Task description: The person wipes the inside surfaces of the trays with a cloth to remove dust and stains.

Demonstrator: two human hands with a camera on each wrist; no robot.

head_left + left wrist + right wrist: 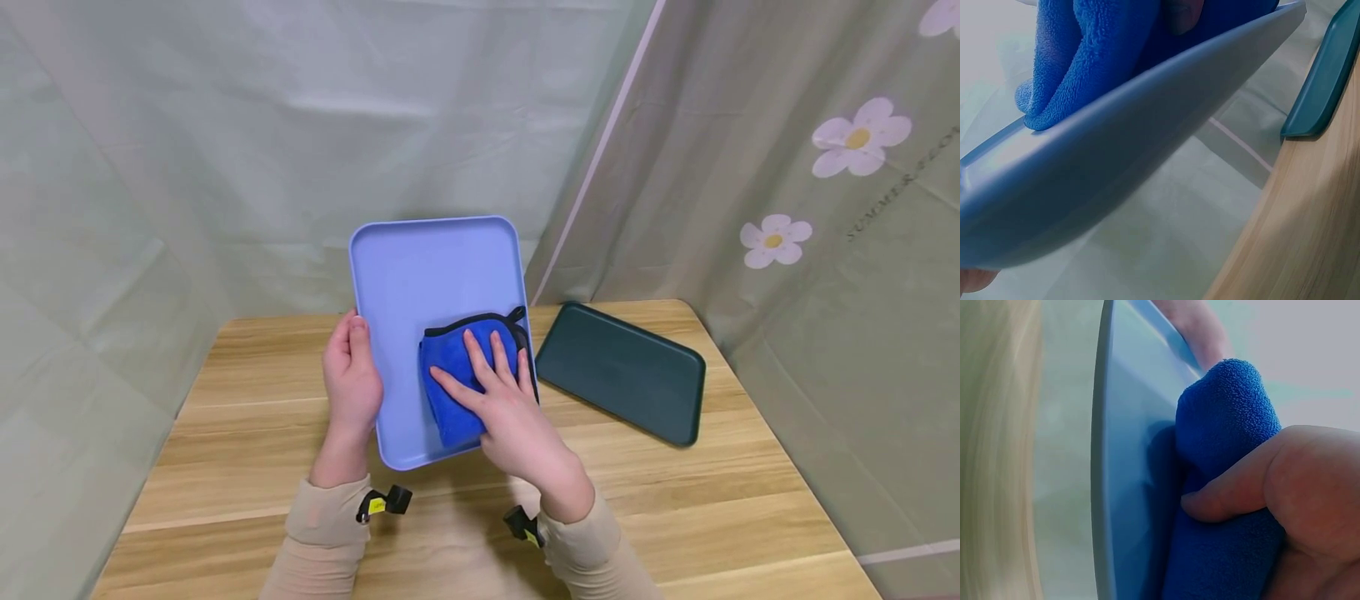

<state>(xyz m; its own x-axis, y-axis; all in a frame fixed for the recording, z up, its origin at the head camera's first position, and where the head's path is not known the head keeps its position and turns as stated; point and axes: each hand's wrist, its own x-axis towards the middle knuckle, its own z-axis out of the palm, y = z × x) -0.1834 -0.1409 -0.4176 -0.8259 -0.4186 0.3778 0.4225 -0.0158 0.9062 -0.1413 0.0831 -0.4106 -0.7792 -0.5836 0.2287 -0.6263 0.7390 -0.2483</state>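
- Left hand [352, 379] pinches pale-blue tray [420, 267] by its edge
- Right hand [517, 425], fingers spread, holds blue cloth [452, 412] against it
- Dark green tray [622, 371] on desk [247, 442], right of right hand

bench [247, 442]: pale wood-grain | dark green tray [622, 372]: lying askew at the bench's right rear | curtain [375, 108]: grey-green, creased, behind and beside the bench | printed flowers [857, 138]: white, yellow-centred | lettering [885, 204]: slanted, reads "SUMMER", rest unclear

Folded blue cloth [448, 415] on raised, tilted light-blue tray [435, 271]
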